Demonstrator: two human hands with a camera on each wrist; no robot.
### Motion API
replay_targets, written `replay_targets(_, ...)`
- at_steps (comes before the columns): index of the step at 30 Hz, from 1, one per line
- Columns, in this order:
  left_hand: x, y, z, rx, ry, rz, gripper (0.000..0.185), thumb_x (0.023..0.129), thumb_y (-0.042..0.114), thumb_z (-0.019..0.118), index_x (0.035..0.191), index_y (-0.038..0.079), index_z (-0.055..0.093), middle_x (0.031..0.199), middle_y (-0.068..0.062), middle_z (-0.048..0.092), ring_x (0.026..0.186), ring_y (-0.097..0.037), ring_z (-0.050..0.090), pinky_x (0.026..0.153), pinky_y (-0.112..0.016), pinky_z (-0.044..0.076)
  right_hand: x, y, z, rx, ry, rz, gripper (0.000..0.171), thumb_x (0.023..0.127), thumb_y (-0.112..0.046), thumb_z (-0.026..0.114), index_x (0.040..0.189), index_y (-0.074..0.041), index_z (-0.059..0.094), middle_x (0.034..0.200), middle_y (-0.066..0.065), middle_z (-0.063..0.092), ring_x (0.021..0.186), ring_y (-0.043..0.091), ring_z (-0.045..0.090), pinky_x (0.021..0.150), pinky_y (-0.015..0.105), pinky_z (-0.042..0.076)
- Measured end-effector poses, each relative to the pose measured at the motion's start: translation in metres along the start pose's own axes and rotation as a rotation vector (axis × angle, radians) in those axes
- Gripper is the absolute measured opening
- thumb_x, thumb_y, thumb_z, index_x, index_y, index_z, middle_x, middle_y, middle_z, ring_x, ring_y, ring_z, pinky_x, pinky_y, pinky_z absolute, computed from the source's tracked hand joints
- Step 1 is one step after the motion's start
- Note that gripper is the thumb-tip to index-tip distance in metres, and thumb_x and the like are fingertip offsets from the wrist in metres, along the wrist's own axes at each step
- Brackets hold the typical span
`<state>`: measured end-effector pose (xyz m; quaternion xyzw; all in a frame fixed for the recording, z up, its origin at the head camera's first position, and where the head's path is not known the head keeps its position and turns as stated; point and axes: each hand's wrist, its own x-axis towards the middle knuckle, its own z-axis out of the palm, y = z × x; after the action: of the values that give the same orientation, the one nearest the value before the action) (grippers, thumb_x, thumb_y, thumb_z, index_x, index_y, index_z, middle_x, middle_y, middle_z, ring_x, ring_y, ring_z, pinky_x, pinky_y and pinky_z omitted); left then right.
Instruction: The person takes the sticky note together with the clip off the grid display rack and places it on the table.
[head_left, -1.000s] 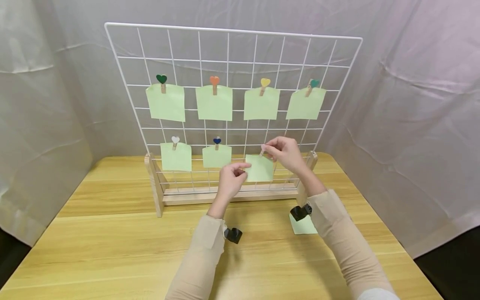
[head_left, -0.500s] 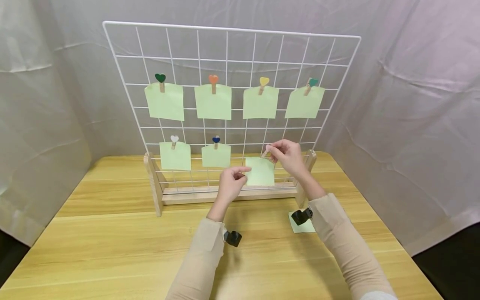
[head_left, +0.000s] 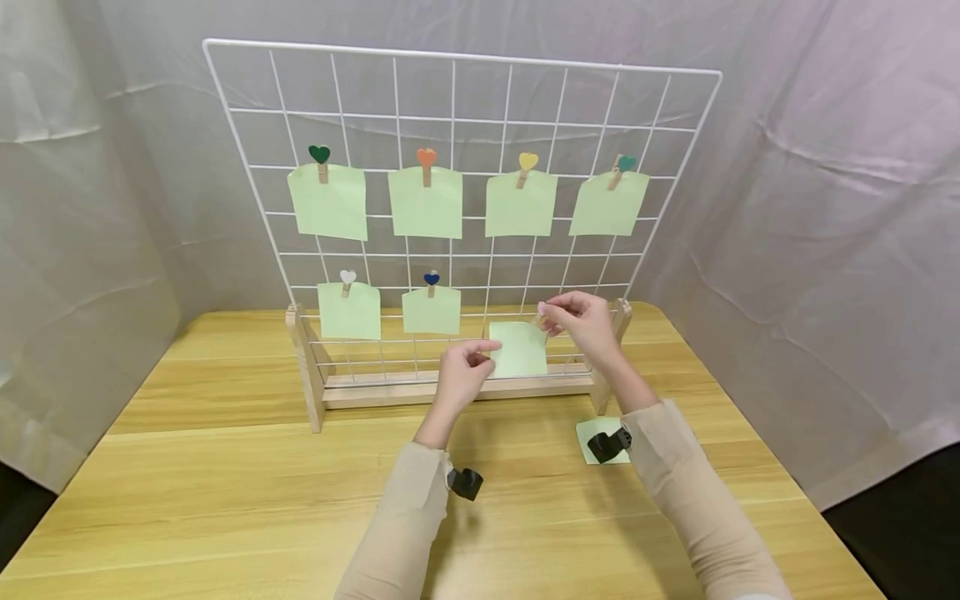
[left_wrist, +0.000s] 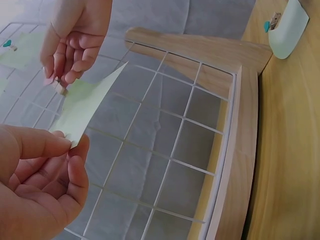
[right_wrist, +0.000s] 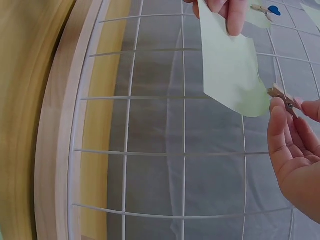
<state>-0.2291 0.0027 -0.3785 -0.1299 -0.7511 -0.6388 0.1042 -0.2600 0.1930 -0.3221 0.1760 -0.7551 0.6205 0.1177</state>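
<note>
A pale green paper note (head_left: 519, 352) hangs in front of the lower right part of a white wire grid panel (head_left: 480, 117). My left hand (head_left: 487, 348) pinches its left edge between thumb and forefinger; the left wrist view shows that pinch (left_wrist: 67, 142) at the note (left_wrist: 87, 100) corner. My right hand (head_left: 545, 315) pinches a small wooden clip (head_left: 537, 320) at the note's upper right edge. In the right wrist view the clip (right_wrist: 281, 95) touches the note (right_wrist: 230, 70) edge, held by my right hand (right_wrist: 292, 107).
Several green notes hang on the grid from heart-topped clips, such as the blue one (head_left: 432, 280). The grid stands in a wooden base (head_left: 390, 392) on a wooden table (head_left: 225, 483). Another note (head_left: 596, 429) with a teal clip (left_wrist: 272, 22) lies on the table at right.
Both hands and the note have dropped slightly. My right hand has brought the clip down to the note's upper right edge.
</note>
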Motion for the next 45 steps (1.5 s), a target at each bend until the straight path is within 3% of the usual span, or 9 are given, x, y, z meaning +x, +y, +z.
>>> replay_targets(4, -0.001, -0.005, 0.001, 0.003, -0.014, -0.028, 0.025, 0.075, -0.010, 0.055, 0.095, -0.002, 0.067, 0.087, -0.013, 0.063, 0.062, -0.011, 0.050, 0.049, -0.019, 0.039, 0.003, 0.028, -0.007, 0.079, -0.009, -0.028, 0.020, 0.082, -0.007, 0.064, 0.091, 0.010, 0.058, 0.076, 0.015, 0.063, 0.059, 0.016, 0.060, 0.054, 0.028, 0.052)
replay_targets(10, -0.005, -0.009, 0.003, 0.001, -0.036, -0.065, 0.024, 0.076, -0.010, 0.056, 0.095, -0.002, 0.067, 0.082, -0.012, 0.061, 0.062, -0.012, 0.048, 0.048, -0.019, 0.038, -0.004, 0.041, -0.009, 0.104, -0.021, -0.073, 0.015, 0.082, -0.005, 0.062, 0.085, 0.009, 0.058, 0.075, 0.017, 0.061, 0.060, 0.018, 0.060, 0.053, 0.028, 0.051)
replay_targets(11, -0.006, -0.010, 0.004, 0.000, -0.040, -0.067, 0.024, 0.076, -0.010, 0.056, 0.096, -0.002, 0.067, 0.082, -0.012, 0.061, 0.062, -0.012, 0.048, 0.048, -0.019, 0.038, -0.013, 0.019, -0.004, 0.069, -0.006, -0.063, 0.013, 0.083, -0.003, 0.061, 0.084, 0.009, 0.057, 0.074, 0.018, 0.061, 0.059, 0.019, 0.060, 0.053, 0.029, 0.051)
replay_targets(22, -0.012, -0.020, 0.008, 0.002, -0.074, -0.111, 0.023, 0.075, -0.011, 0.057, 0.094, -0.002, 0.067, 0.088, -0.012, 0.063, 0.058, -0.009, 0.048, 0.047, -0.019, 0.039, -0.031, 0.013, -0.005, 0.103, 0.007, 0.034, 0.014, 0.083, 0.009, 0.054, 0.087, 0.022, 0.050, 0.073, 0.016, 0.061, 0.059, 0.016, 0.061, 0.059, 0.029, 0.052)
replay_targets(26, -0.014, -0.024, 0.009, -0.001, -0.094, -0.119, 0.023, 0.075, -0.011, 0.057, 0.095, -0.003, 0.066, 0.088, -0.012, 0.063, 0.058, -0.009, 0.048, 0.047, -0.018, 0.038, -0.034, 0.034, -0.011, 0.183, -0.003, -0.016, 0.014, 0.083, 0.003, 0.057, 0.086, 0.017, 0.055, 0.073, 0.016, 0.062, 0.060, 0.017, 0.061, 0.058, 0.029, 0.052)
replay_targets(29, -0.016, -0.026, 0.010, 0.000, -0.103, -0.130, 0.022, 0.076, -0.010, 0.057, 0.095, -0.003, 0.066, 0.087, -0.012, 0.063, 0.059, -0.010, 0.048, 0.048, -0.019, 0.038, -0.026, 0.091, -0.028, 0.280, -0.044, -0.050, 0.011, 0.084, -0.001, 0.059, 0.089, 0.008, 0.061, 0.077, 0.015, 0.063, 0.063, 0.020, 0.063, 0.058, 0.029, 0.052)
replay_targets(33, -0.019, -0.030, 0.012, 0.023, -0.112, -0.127, 0.020, 0.076, -0.009, 0.059, 0.094, -0.003, 0.066, 0.090, -0.013, 0.064, 0.064, -0.012, 0.053, 0.053, -0.021, 0.043, -0.024, 0.128, -0.040, 0.307, -0.049, -0.037, 0.010, 0.083, -0.003, 0.060, 0.090, 0.004, 0.063, 0.080, 0.016, 0.064, 0.065, 0.024, 0.063, 0.059, 0.032, 0.053)
replay_targets(39, -0.021, -0.038, 0.015, 0.062, -0.130, -0.149, 0.019, 0.075, -0.009, 0.061, 0.093, -0.002, 0.066, 0.093, -0.013, 0.064, 0.076, -0.020, 0.058, 0.065, -0.026, 0.049, -0.047, 0.062, -0.023, 0.170, 0.041, 0.084, 0.023, 0.082, -0.006, 0.062, 0.087, 0.016, 0.056, 0.073, 0.012, 0.063, 0.062, 0.017, 0.063, 0.060, 0.028, 0.052)
replay_targets(45, -0.024, -0.041, 0.017, 0.088, -0.162, -0.150, 0.019, 0.075, -0.009, 0.062, 0.092, -0.002, 0.066, 0.092, -0.013, 0.063, 0.080, -0.023, 0.058, 0.069, -0.029, 0.049, -0.055, 0.055, -0.020, 0.129, 0.086, 0.248, 0.022, 0.085, 0.003, 0.055, 0.094, 0.023, 0.050, 0.073, 0.004, 0.062, 0.062, 0.012, 0.062, 0.062, 0.026, 0.052)
